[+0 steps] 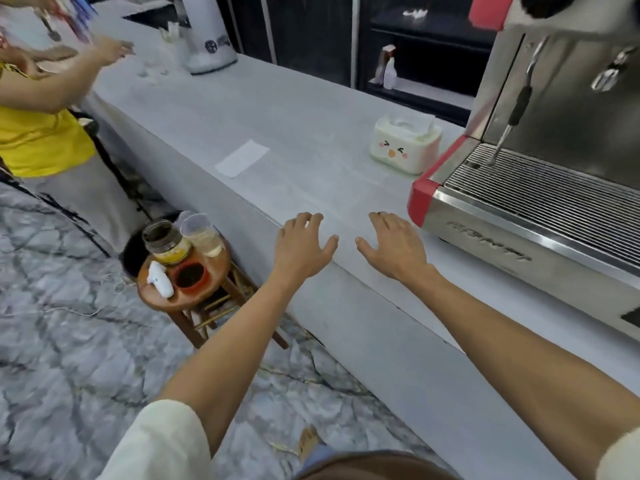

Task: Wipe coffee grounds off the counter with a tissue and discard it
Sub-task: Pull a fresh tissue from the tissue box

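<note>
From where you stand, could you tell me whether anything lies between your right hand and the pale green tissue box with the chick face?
Nothing visible does. The right hand lies open on the grey counter, and the pale green tissue box with the chick face sits beyond it with bare surface between. The red-cornered steel espresso machine stands to the right of that path.

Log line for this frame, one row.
left hand: open, empty | right hand: open, empty | tissue box: untouched | counter: no wiping yet
</note>
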{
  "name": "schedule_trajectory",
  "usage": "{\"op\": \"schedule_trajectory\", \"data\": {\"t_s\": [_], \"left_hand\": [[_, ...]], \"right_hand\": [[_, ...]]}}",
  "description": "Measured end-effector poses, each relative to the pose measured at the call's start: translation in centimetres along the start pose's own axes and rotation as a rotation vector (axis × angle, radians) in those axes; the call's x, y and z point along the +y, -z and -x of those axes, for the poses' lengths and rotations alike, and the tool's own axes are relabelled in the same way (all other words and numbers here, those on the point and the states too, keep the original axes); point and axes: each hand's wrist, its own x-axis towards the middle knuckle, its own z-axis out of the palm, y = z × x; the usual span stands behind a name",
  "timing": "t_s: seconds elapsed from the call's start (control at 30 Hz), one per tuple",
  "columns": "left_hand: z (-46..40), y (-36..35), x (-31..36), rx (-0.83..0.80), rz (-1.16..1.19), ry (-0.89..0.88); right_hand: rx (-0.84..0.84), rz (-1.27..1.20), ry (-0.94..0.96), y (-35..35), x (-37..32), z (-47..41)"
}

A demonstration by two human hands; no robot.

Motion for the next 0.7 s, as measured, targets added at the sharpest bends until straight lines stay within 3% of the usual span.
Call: {"op": "schedule_trajectory", "data": {"t_s": [0.3,0.7], "left_hand": [[-5.6,0.3,-4.5,-0.044,0.046,-0.125],[-17.5,-1.2,-3.9,-0.066,0.073,-0.227]], "right_hand": [[0.034,0.038,-0.134,-1.3,-2.9,-3.5],[0.067,-0.01,-0.253,-3.1,-1.3,-12.2]]}}
